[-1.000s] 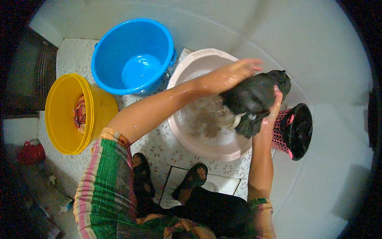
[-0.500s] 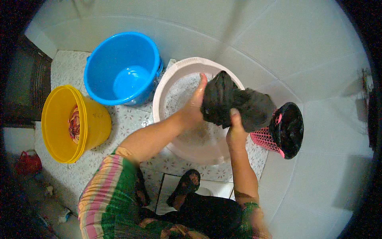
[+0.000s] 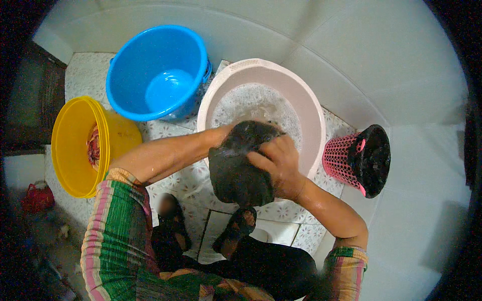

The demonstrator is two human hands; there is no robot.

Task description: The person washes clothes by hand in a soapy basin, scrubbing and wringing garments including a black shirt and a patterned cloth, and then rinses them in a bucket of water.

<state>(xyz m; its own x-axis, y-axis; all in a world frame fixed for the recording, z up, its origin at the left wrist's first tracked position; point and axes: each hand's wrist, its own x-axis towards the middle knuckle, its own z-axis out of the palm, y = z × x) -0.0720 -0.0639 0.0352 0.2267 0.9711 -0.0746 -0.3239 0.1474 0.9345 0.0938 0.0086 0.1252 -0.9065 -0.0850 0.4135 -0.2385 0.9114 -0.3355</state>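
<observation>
A dark grey-black wet cloth (image 3: 241,173) hangs over the near side of a pale pink basin (image 3: 310,105). My left hand (image 3: 221,134) supports it from the far left; most of that hand is hidden behind the fabric. On the cloth's right side, my right hand (image 3: 282,164) grips it with bent fingers. Foamy, cloudy water (image 3: 256,98) lies inside the basin, and the cloth is held above it, toward my body. The cloth's exact kind does not show.
A blue bucket (image 3: 120,75) with a wet, shiny bottom stands left of the basin. Nearer left is a yellow bucket (image 3: 123,145) with reddish cloth inside. A pink perforated bin (image 3: 341,155) lined with a black bag stands at the right, by the tiled wall (image 3: 416,160). My feet in dark sandals are below.
The dark cloth has come left and nearer to my body from the basin's right side. My right hand has turned over onto it, and my left hand has gone behind it.
</observation>
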